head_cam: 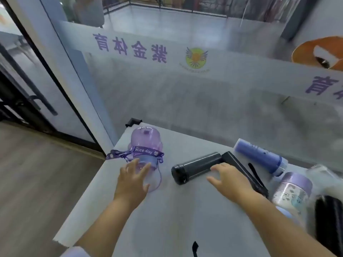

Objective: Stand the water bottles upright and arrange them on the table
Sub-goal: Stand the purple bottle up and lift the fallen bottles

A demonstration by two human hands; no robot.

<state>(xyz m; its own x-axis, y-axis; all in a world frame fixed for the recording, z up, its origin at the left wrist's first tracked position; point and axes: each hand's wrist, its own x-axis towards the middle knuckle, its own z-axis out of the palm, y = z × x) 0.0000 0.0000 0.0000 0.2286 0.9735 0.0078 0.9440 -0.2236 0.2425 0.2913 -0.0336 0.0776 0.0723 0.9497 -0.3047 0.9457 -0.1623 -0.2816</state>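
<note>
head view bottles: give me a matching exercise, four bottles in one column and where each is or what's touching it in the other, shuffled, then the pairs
Column one
1. see-through purple bottle
2. black bottle
3. blue bottle
4. lilac-lidded bottle

Column two
a. the right hand rests on it
b. lies on its side at the back right, nearest the glass wall
c. the left hand touches it
d. patterned body, front right of the table

Pairs: 1-c, 2-a, 3-b, 4-d
</note>
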